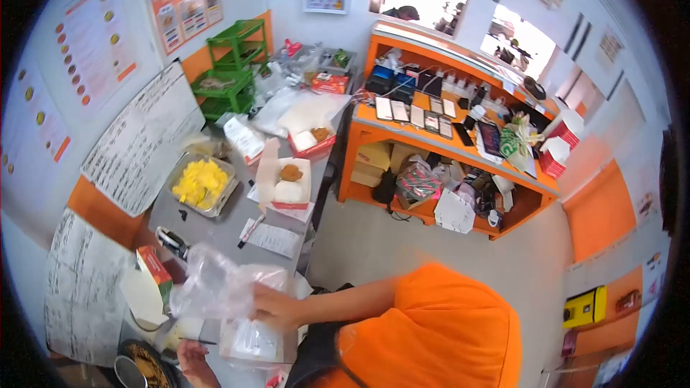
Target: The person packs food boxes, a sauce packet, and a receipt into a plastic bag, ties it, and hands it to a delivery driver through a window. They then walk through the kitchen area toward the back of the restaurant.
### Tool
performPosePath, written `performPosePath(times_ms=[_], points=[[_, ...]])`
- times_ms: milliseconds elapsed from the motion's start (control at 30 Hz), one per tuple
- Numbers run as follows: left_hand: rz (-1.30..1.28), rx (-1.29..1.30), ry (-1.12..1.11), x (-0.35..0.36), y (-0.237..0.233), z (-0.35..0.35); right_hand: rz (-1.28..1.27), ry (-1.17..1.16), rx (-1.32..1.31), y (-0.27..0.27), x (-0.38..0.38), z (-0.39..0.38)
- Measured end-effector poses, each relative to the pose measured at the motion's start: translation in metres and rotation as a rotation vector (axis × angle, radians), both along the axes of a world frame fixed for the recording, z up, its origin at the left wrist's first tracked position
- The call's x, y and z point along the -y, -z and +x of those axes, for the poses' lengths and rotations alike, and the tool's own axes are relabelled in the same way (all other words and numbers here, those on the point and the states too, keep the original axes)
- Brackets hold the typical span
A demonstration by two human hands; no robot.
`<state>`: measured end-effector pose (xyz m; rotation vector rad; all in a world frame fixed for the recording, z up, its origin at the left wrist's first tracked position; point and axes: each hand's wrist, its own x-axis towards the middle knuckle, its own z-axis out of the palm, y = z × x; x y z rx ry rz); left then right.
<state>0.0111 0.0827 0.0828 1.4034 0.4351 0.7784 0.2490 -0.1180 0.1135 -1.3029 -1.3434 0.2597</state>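
Note:
My right hand [277, 307] reaches out from an orange sleeve and grips a crumpled clear plastic bag [215, 289] above the near end of the grey table [215, 226]. My left hand [192, 359] is low at the bottom edge, fingers curled, just beside a flat pack of clear bags [253, 341]; what it holds is unclear. An open white food box [290, 183] with a fried piece and rice sits farther along the table. A second open box [312, 141] lies beyond it.
A metal tray of yellow food [202, 183], a marker [251, 231] and a paper slip [274, 240] lie on the table. An orange-green carton [155, 267] and a dark pan [146, 368] are near my hands. An orange counter [445, 151] with phones stands across the floor.

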Motion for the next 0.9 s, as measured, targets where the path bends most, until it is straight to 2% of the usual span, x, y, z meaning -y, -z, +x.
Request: performPosePath(times_ms=[33,133,167,200,233,300,433,467,600,700,767,833,867,900], points=[[0.030,0.022,0.077,0.001,-0.014,0.015,0.049,0.086,-0.010,-0.012,0.014,0.011],[0.173,0.129,0.226,0.017,-0.069,0.074,-0.054,0.282,-0.124,-0.040,0.073,0.052],[0.222,0.170,0.265,0.024,-0.086,0.094,-0.197,0.392,-0.109,-0.046,0.094,0.065],[0.202,0.214,0.304,0.033,-0.102,0.112,-0.069,0.465,-0.106,-0.049,0.110,0.080],[0.227,0.268,0.369,0.045,-0.121,0.131,-0.091,0.585,-0.133,-0.039,0.124,0.097],[0.277,0.373,0.482,0.075,-0.161,0.167,0.035,0.702,-0.199,-0.032,0.153,0.129],[0.494,0.624,0.708,0.135,-0.227,0.249,0.032,0.882,-0.199,-0.015,0.205,0.193],[0.416,0.661,0.734,0.160,-0.242,0.265,0.038,0.919,-0.190,-0.006,0.218,0.209],[0.215,0.772,1.230,0.209,-0.289,0.346,0.106,1.170,-0.153,0.004,0.275,0.272],[0.246,0.753,1.654,0.272,-0.344,0.410,0.119,1.248,-0.242,0.008,0.320,0.312],[-0.050,0.372,1.714,0.301,-0.371,0.423,0.143,1.282,-0.208,0.011,0.347,0.331],[-0.175,0.189,1.643,0.328,-0.388,0.437,0.166,1.330,-0.220,0.006,0.372,0.349],[-0.159,0.194,1.565,0.342,-0.393,0.445,0.179,1.363,-0.257,0.001,0.381,0.353],[-0.120,0.160,1.403,0.360,-0.399,0.445,0.192,1.397,-0.297,-0.001,0.392,0.358]])
